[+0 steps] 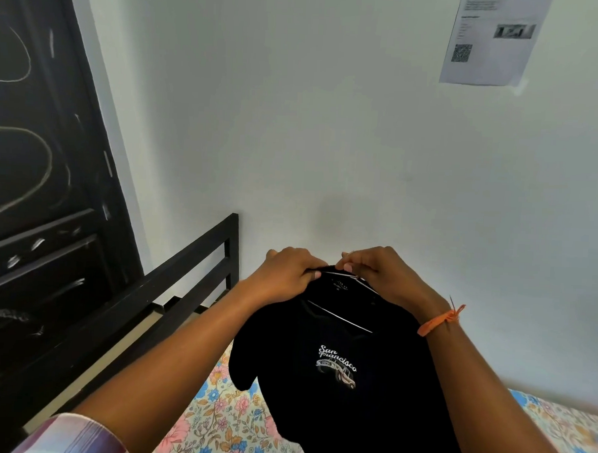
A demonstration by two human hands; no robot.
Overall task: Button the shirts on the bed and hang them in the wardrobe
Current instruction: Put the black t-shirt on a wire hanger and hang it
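Observation:
A black shirt [345, 392] with a white "San Francisco" print hangs in the air in front of me, above the bed. A thin metal hanger [341, 317] shows inside its neck opening. My left hand [285, 277] grips the collar at the left. My right hand [381, 274] pinches the collar and the top of the hanger at the right. An orange thread band sits on my right wrist. The hanger's hook is hidden by my fingers.
The bed with a floral sheet [220, 425] lies below the shirt. Its black metal headboard [200, 256] runs along the left. A dark door [42, 181] with chalk marks stands at far left. A white wall with a printed paper sheet [494, 39] is ahead.

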